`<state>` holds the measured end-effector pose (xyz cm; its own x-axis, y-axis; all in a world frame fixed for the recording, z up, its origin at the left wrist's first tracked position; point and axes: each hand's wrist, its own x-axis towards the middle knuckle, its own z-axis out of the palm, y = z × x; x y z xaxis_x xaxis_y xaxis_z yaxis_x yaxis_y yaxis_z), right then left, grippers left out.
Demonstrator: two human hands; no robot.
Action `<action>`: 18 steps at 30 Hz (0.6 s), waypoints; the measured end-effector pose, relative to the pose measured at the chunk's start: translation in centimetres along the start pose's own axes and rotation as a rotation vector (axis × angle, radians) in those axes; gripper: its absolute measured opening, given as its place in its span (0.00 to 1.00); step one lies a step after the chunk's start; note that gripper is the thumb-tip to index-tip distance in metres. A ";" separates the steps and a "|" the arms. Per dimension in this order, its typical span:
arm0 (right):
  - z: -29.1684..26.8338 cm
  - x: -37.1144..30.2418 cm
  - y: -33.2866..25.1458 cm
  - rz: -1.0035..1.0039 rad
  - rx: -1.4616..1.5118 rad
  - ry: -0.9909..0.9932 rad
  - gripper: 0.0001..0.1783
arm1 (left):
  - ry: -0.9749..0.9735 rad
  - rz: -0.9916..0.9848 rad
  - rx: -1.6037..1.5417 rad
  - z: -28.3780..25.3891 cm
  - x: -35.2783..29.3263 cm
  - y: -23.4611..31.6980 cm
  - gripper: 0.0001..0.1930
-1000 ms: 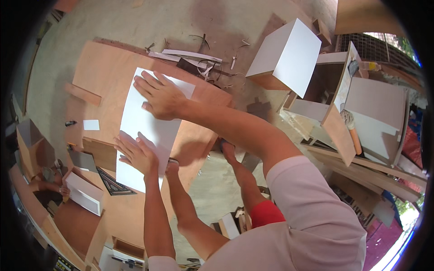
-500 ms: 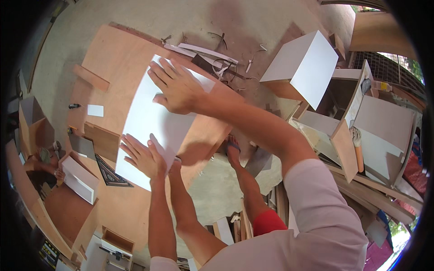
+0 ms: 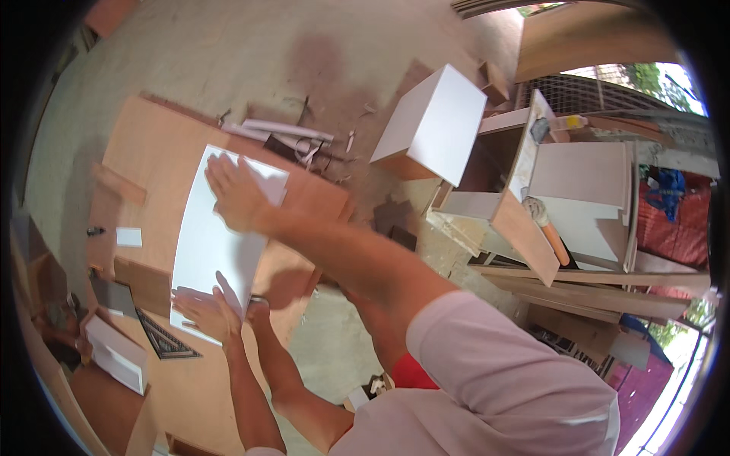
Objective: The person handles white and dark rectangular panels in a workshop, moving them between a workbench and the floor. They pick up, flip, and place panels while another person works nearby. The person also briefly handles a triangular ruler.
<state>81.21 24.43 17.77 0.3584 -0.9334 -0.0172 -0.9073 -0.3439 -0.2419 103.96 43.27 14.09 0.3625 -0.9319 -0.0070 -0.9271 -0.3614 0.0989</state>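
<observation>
A white rectangular panel point(image 3: 204, 251) lies flat on a large brown plywood sheet point(image 3: 163, 163). My right hand point(image 3: 239, 201) rests on its far part, palm down, fingers stretched out. On the near part, by the left edge, lies my left hand point(image 3: 213, 313), also flat, with the thumb raised away from the fingers. Neither hand grips anything. My right forearm crosses above the panel's right side. Beside the near left edge is a black triangular square point(image 3: 163, 340), and a small white rectangular piece point(image 3: 129, 237) sits farther left.
A white box point(image 3: 433, 125) stands at the far right, near an open cabinet frame holding a wood-handled brush point(image 3: 549, 232). Narrow white strips point(image 3: 285, 129) lie past the plywood. At left, another person's hand point(image 3: 82, 346) is by a white drawer-like box point(image 3: 114, 353).
My view has turned to the right, so everything sits farther left. My right hand has shifted slightly toward the panel's far left edge. Both hands stay flat on the panel.
</observation>
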 end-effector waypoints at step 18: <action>-7.3 -78.8 20.5 0.669 -0.038 -1.152 0.20 | 0.025 -0.195 -0.663 -20.0 -17.5 -7.5 0.24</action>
<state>32.79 90.18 21.25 -0.1925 -0.3105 -0.9309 -0.9792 0.1230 0.1615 106.48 62.87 33.41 0.5258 -0.8482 -0.0643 -0.5941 -0.4203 0.6859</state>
